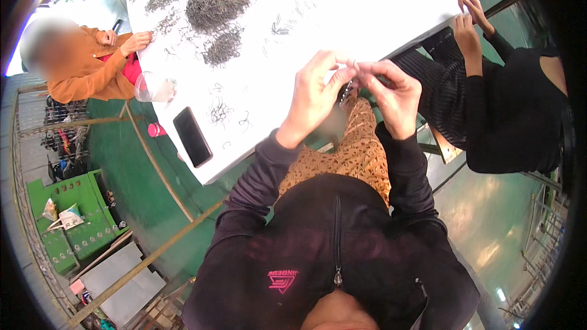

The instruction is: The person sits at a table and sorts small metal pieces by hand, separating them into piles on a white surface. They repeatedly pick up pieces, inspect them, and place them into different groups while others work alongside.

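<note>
Left grip and right grip pinch closed together, any held piece too small to tell; dark bits heap the surface.

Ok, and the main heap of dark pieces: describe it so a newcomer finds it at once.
The white table spans the upper picture. Up and left of the person's left hand, a heap of small dark pieces lies on it. It is the largest and densest one, with a smaller heap just below it in the picture.
</note>
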Demonstrator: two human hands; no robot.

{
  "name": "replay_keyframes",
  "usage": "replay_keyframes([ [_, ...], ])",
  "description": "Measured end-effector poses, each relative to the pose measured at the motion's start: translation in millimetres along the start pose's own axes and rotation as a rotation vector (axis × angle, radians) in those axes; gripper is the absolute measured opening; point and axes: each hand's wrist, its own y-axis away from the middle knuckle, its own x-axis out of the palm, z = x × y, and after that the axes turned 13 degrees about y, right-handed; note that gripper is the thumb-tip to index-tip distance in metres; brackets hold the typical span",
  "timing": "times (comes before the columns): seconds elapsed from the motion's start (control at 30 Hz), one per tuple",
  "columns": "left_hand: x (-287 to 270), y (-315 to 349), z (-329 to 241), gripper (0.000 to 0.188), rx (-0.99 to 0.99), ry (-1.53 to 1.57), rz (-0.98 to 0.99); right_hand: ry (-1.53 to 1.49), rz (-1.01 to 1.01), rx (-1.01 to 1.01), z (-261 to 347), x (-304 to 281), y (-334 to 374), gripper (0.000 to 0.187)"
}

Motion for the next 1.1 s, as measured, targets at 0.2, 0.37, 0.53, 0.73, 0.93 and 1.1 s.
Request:
replay_keyframes([
  [0.2,8,12,9,0.01,0.134,0.163,-0.146,0.144,0.049,-0.178,4,4,-1,0.019],
  [0.37,4,19,11,0.01,0.152,0.195,-0.159,0.092,-0.03,0.044,-10,-2,-26,0.018],
  [0.53,7,31,7,0.008,0.017,0.137,-0.185,0.64,0.102,-0.099,-95,52,-142,0.021],
  [0.73,-2,44,6,0.006,0.057,0.101,-0.185,1.183,0.157,-0.34,-152,105,-166,0.01],
  [0.93,-6,44,9,0.008,0.114,0.036,-0.178,1.196,0.213,-0.451,-144,82,-155,0.01],
  [1.1,-8,45,10,0.01,0.087,0.095,-0.188,0.481,0.258,-0.042,-98,46,-116,0.019],
])
